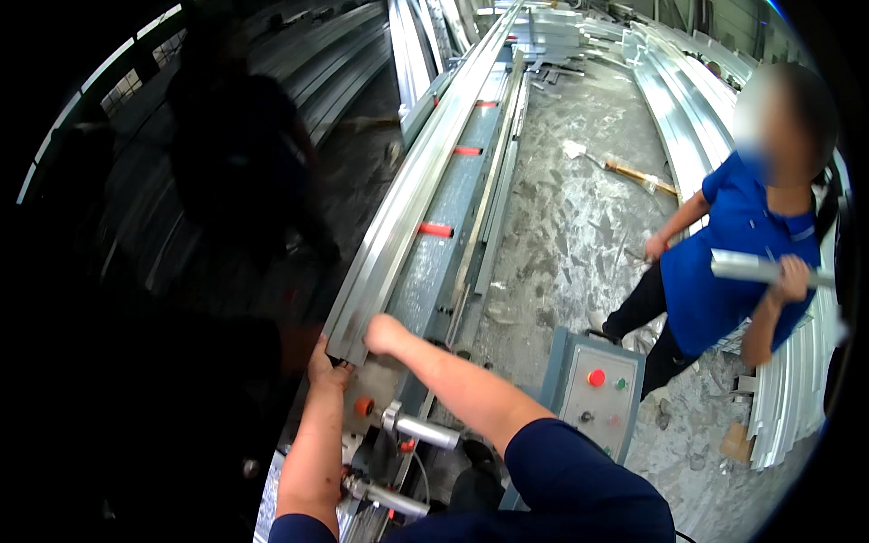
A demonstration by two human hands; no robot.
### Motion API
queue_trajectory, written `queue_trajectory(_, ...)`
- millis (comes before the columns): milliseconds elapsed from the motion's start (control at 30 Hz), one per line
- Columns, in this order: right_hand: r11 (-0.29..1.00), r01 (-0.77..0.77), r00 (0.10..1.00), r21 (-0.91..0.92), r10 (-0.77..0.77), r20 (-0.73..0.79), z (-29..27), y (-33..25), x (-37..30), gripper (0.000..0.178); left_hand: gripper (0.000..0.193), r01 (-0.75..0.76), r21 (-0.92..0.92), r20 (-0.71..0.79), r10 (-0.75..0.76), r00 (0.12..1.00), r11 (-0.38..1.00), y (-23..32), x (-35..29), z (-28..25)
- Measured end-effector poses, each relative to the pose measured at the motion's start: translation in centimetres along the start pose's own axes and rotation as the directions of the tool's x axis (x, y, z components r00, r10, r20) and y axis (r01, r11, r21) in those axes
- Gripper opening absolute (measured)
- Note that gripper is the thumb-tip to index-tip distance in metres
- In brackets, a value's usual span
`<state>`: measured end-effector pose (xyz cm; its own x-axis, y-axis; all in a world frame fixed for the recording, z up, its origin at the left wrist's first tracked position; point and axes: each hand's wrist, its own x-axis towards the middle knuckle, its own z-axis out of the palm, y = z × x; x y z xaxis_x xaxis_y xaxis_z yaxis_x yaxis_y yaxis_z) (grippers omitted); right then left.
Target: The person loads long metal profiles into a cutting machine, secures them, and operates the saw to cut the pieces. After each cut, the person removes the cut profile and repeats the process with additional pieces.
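A long silvery metal profile [391,231] with lengthwise ridges runs away from me along a machine bed. My left hand [326,367] is wrapped round its near left corner, the thumb up along the side and the fingers under the end. Curled closed, my right hand [386,336] grips the profile's right edge a little farther along; its fingertips are hidden. Just nearer than the hands sit an orange-red round pad [364,406] and a silver cylinder clamp [424,428].
Red support blocks [436,230] cross the bed. On the right stands a control box [587,391] with a red button. Beyond it a person in a blue shirt [738,244] holds a short metal piece [765,268]. Metal profiles [683,118] are stacked behind. The left side is very dark.
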<state>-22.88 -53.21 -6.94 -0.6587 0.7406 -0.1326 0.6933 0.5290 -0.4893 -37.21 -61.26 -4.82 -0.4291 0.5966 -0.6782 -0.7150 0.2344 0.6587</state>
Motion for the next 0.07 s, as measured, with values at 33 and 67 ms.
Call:
queue_trajectory(33,0.995,0.081,0.995,-0.061,-0.078,0.061,0.1,-0.4,0.0,0.026,0.048,0.019,0.021,-0.030,-0.019,0.999,1.000,0.1,-0.9,-1.4)
queue_trajectory(67,0.995,0.086,0.993,-0.046,-0.082,0.080,1.3,-1.7,-1.1,0.026,0.056,0.029,0.001,-0.038,-0.029,0.999,1.000,0.0,-1.4,-2.2)
